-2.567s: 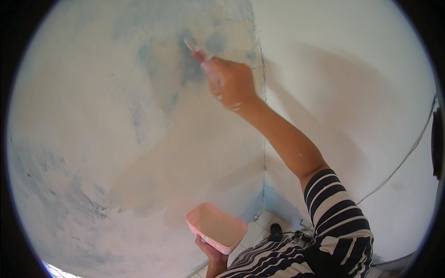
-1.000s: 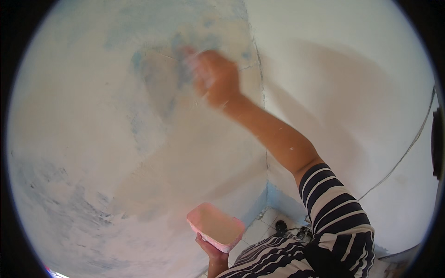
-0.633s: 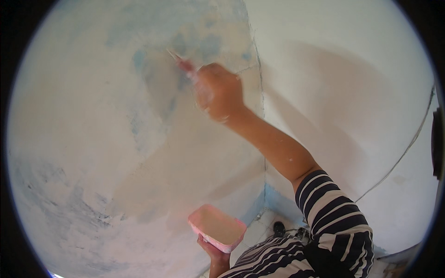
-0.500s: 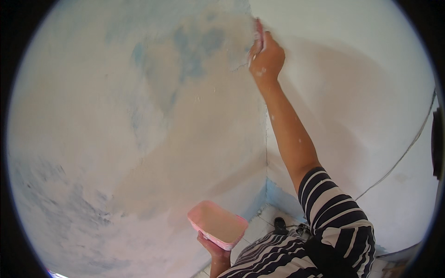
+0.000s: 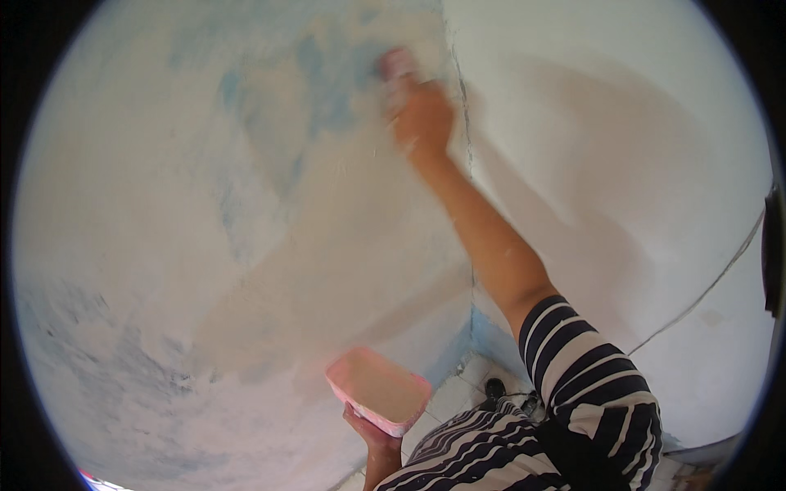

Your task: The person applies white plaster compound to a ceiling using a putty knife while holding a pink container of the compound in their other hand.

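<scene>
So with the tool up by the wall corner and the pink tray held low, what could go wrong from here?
1. The pink tray sits in the left hand by one end, tilted; the pale filler in it might slide out.
2. The right hand is blurred, working beside the corner crack; the pink tool could smear filler onto the white wall.
3. Blue patches may be missed.

The right hand [image 5: 422, 114], blurred, pressed a pink-handled tool [image 5: 399, 64] against the patchy blue-and-cream wall [image 5: 205, 204], just left of the room corner [image 5: 460, 164]. Near, the left hand [image 5: 368, 430] held a pink tray [image 5: 378, 390] from below.
</scene>
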The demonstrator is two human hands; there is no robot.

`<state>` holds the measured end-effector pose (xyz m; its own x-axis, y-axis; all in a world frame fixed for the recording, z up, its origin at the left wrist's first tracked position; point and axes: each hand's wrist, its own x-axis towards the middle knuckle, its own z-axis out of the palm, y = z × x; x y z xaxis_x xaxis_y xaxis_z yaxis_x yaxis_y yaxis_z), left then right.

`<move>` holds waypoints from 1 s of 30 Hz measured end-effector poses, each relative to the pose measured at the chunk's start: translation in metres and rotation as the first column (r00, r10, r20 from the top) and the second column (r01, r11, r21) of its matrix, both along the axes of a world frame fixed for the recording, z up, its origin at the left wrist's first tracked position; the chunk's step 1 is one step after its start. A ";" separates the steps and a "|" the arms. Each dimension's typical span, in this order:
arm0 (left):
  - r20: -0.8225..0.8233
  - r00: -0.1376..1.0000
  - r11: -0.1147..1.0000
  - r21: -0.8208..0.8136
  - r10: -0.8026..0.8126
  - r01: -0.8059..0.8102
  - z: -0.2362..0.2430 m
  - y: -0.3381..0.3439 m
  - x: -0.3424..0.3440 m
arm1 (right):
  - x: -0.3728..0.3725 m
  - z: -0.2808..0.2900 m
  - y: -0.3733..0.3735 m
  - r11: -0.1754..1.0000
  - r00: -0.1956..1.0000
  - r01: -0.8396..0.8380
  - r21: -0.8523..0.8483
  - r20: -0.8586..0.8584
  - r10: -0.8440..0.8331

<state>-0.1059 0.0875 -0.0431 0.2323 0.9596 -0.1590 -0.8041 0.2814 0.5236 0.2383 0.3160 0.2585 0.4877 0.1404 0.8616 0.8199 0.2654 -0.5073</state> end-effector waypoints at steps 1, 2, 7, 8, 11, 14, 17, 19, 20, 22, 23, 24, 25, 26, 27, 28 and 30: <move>-0.001 1.000 1.000 0.002 0.023 -0.023 0.000 0.003 -0.007 | -0.077 0.004 -0.034 0.949 0.912 0.259 0.178 0.280 -0.301; -0.016 1.000 0.999 0.037 -0.001 0.001 0.000 0.007 -0.009 | -0.111 0.005 -0.066 0.966 0.903 0.116 0.230 0.381 -0.200; -0.015 0.995 0.988 -0.123 0.097 -0.098 0.020 -0.002 0.017 | -0.059 0.012 -0.086 0.958 0.977 -0.197 0.209 0.122 0.175; -0.011 0.997 0.991 -0.108 0.073 -0.074 0.017 0.003 0.012 | -0.027 0.022 -0.084 0.978 0.996 -0.071 0.195 -0.032 0.079; -0.003 0.999 0.993 -0.107 0.038 -0.038 0.015 -0.005 0.018 | 0.026 0.010 -0.022 0.990 0.995 0.092 0.109 0.037 -0.097; -0.004 0.995 0.993 -0.058 0.100 -0.100 0.034 -0.008 0.010 | -0.092 0.013 -0.077 0.952 0.864 0.045 0.302 0.466 -0.188; -0.013 0.996 0.994 -0.069 0.085 -0.086 0.033 -0.010 0.012 | -0.085 0.015 -0.098 0.943 0.895 -0.268 0.197 0.413 0.169; -0.021 0.998 0.995 -0.080 0.059 -0.061 0.029 -0.008 0.013 | -0.040 0.030 -0.095 0.956 0.985 -0.116 0.270 0.154 0.076; -0.027 1.000 1.000 -0.018 0.016 -0.017 0.027 -0.008 0.014 | -0.017 0.039 -0.095 0.957 0.999 -0.045 0.287 0.022 0.040; -0.023 0.998 0.998 0.045 -0.050 0.051 0.024 -0.009 0.023 | 0.037 0.028 -0.040 0.917 0.953 -0.222 0.331 -0.123 0.275; -0.017 0.998 0.998 0.034 -0.055 0.055 0.021 -0.008 0.017 | 0.030 0.017 -0.024 0.973 0.973 -0.137 0.186 -0.158 0.167; -0.012 0.999 0.998 0.031 -0.046 0.047 0.019 -0.006 0.008 | -0.008 0.010 -0.021 0.998 0.997 0.036 0.053 -0.064 -0.032; -0.009 1.000 0.999 0.046 -0.030 0.030 0.018 -0.004 0.000 | -0.051 0.007 -0.029 0.988 0.988 0.145 0.056 0.055 -0.148; 0.014 1.000 0.999 0.051 -0.020 0.019 0.016 -0.006 -0.003 | -0.083 0.005 -0.045 0.985 0.977 0.139 0.105 0.147 -0.153; 0.032 0.999 0.999 0.045 -0.012 0.010 0.015 -0.009 -0.005 | -0.094 0.004 -0.062 0.992 0.981 0.026 0.126 0.189 -0.050; 0.014 1.000 0.999 0.035 -0.011 0.010 0.013 -0.012 -0.008 | -0.082 0.000 -0.079 0.958 0.957 -0.246 0.149 0.193 0.216; 0.020 1.000 1.000 0.008 -0.008 0.008 0.010 -0.009 -0.007 | -0.055 0.015 -0.113 0.851 0.875 -0.465 0.243 -0.023 0.484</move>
<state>-0.1133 0.0783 -0.0329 0.2431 0.9588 -0.1468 -0.8119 0.2839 0.5100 0.1836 0.2035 0.2738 0.4800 0.1813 0.8583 0.5241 0.7253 -0.4464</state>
